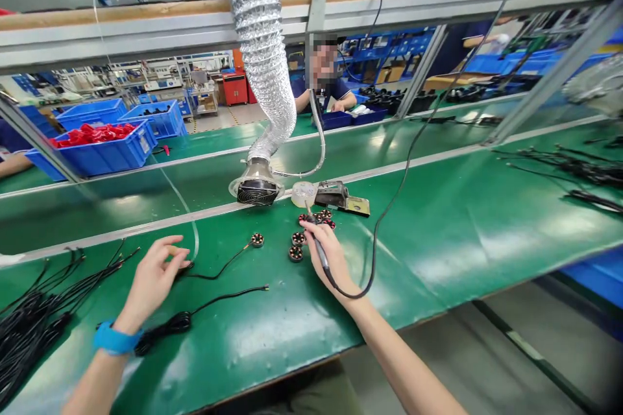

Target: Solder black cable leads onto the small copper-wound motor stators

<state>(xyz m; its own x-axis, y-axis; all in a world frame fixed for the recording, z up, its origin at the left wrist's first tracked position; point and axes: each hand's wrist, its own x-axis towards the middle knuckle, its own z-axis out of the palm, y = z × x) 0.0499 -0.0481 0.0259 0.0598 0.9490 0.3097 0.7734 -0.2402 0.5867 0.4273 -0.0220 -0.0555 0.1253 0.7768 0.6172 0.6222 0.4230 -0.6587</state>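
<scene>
My right hand (328,253) is wrapped around a soldering iron (318,249), its tip pointing up and away over several small round motor parts (298,238). On the left, my left hand (158,269) has thumb and fingertips pinched at the lower end of a thin pale solder wire (187,207). A black cable (219,272) runs from below those fingertips to one round motor part (257,240), lying on the green bench. Nearer me lies a coiled black cable (170,327) with its bare end stretched right.
A fume hose (260,52) hangs over the bench. Beyond the motor parts stand a clear round container (304,194) and a soldering iron stand (333,194). Black cables (34,318) pile up at left, others (574,168) at right. A co-worker (324,78) sits opposite.
</scene>
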